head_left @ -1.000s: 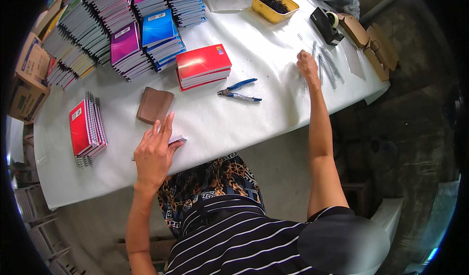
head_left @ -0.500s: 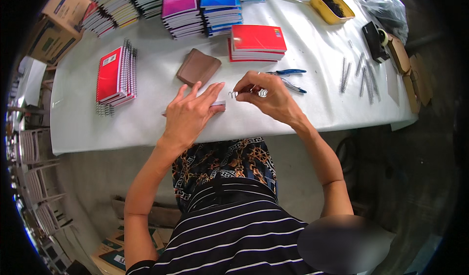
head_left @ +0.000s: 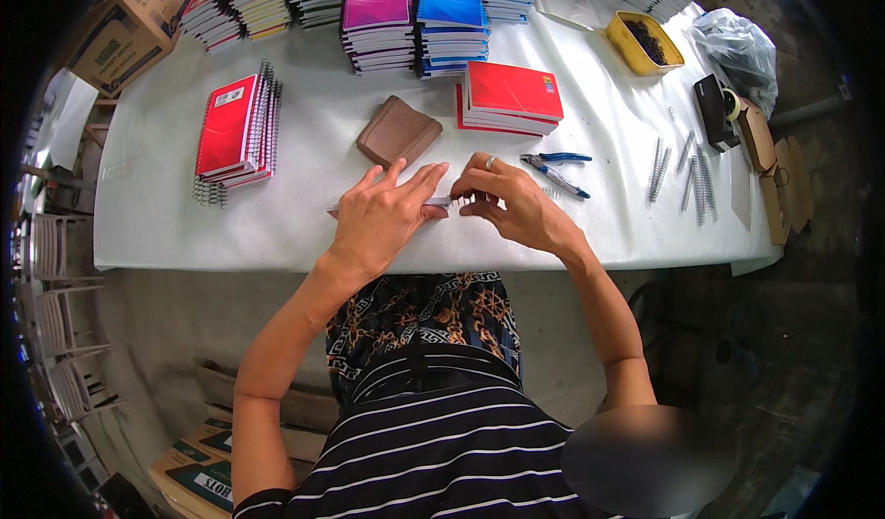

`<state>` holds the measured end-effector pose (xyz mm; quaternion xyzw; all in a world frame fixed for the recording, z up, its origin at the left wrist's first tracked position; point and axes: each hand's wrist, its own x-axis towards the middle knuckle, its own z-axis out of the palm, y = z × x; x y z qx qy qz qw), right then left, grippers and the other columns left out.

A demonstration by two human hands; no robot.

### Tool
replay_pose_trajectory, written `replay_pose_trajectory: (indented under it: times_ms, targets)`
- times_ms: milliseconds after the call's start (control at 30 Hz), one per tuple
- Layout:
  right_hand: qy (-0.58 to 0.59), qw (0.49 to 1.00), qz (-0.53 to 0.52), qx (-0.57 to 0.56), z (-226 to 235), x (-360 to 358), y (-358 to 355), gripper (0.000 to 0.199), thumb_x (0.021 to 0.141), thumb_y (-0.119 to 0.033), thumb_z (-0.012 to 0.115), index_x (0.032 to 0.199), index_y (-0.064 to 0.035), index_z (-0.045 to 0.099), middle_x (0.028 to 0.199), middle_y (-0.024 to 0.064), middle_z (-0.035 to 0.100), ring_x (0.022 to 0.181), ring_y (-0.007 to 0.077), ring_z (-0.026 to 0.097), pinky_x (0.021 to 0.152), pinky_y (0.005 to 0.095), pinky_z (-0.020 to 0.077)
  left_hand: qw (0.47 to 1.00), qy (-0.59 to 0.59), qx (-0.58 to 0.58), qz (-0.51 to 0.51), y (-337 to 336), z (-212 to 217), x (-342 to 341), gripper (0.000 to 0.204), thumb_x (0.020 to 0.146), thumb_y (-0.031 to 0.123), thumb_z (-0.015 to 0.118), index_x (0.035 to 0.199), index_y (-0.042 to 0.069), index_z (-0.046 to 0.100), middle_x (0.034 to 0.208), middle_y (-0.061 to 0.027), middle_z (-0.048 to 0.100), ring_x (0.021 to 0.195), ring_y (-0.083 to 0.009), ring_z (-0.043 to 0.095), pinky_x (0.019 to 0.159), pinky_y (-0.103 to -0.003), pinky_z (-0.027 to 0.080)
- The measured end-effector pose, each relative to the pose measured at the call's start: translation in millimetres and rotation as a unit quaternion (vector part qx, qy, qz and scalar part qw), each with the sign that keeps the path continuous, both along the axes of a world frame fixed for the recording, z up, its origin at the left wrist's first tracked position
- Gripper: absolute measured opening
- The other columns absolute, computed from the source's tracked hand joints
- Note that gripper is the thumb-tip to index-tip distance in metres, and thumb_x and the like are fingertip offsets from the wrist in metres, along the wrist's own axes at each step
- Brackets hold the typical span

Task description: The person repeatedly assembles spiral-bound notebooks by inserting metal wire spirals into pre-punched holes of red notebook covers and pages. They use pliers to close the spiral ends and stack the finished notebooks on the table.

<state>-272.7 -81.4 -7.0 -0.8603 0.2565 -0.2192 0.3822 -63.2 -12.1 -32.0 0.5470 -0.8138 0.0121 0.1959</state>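
Observation:
My left hand (head_left: 369,210) grips a thin notebook (head_left: 440,202), thumb along its near side and fingers stretched over the far side. Most of that notebook is hidden under the hand; its pale page edge shows at the right. Between the thumb and fingers of my right hand (head_left: 516,204) is a metal spiral binding wire (head_left: 464,202), its end at the notebook's right edge. Whether the wire has entered a hole is too small to tell. Coil loops (head_left: 550,192) also show behind the right hand. Blue-handled pliers (head_left: 562,171) lie just beyond it.
A brown block (head_left: 399,132) lies beyond my left hand. Red notebooks with coils (head_left: 228,127) stand left; a red-covered stack (head_left: 513,95) sits ahead. Loose coils (head_left: 701,182), a tape dispenser (head_left: 714,113) and a yellow tub (head_left: 643,44) are right. Notebook stacks (head_left: 378,26) line the back.
My right hand has brought the wire up to the notebook's edge, closing the gap between the hands. The whole view has shifted slightly.

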Motion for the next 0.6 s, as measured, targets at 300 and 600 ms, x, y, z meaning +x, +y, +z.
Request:
replay_pose_trajectory:
  times_ms: [300, 600]
  targets:
    - [0.026, 0.997, -0.056, -0.054, 1.3, 4.9, 11.0, 0.021, 0.083, 0.002, 0.066, 0.101, -0.0044, 0.058, 0.102, 0.0116, 0.057, 0.096, 0.0329, 0.058, 0.08, 0.0447, 0.0464, 1.0, -0.003, 0.021, 0.007, 0.0, -0.3, 2.7, 0.063, 0.085, 0.03, 0.071, 0.144, 0.019, 0.049, 0.128, -0.004, 0.066, 0.114, -0.0309, 0.064, 0.095, -0.044, 0.052]
    - [-0.107, 0.971, -0.131, -0.171, -39.4, 5.8, 16.5, 0.028, 0.076, 0.013, 0.067, 0.097, -0.0045, 0.06, 0.1, 0.0097, 0.057, 0.093, 0.0301, 0.056, 0.08, 0.0411, 0.0465, 0.995, 0.005, 0.087, 0.044, 0.6, 9.6, -0.9, 0.062, 0.085, 0.03, 0.071, 0.143, 0.022, 0.05, 0.122, -0.0097, 0.067, 0.109, -0.0333, 0.066, 0.087, -0.043, 0.055]
